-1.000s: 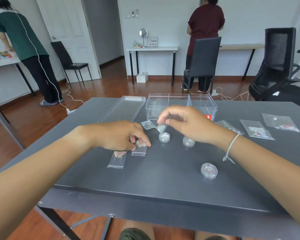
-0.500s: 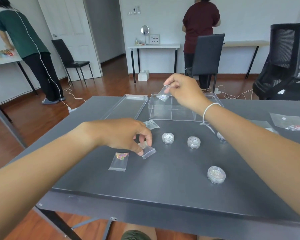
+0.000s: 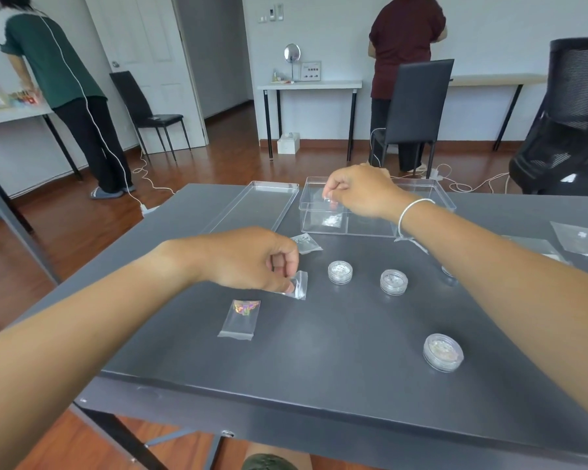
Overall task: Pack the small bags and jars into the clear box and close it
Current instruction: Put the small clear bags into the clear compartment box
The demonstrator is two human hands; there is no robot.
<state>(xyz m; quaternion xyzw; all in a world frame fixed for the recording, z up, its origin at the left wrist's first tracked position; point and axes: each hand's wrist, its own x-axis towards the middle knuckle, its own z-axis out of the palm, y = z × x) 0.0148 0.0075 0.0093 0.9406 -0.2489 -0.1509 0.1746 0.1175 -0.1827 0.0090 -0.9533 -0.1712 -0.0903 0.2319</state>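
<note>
three jars (image 3: pixel 340 272) – one clear box (image 3: pixel 367 228) – one lid (image 3: pixel 252 212)

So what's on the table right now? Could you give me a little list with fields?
box: clear box, open, at the far side of the table
lid: lid lies left of the box
right hand: right hand over the box's left end, pinching a bag that hangs inside
left hand: left hand pinching another bag at the table
loose jars: three in full view, e.g. jar
other bags: holographic bag near the left hand; more at the right edge
</note>
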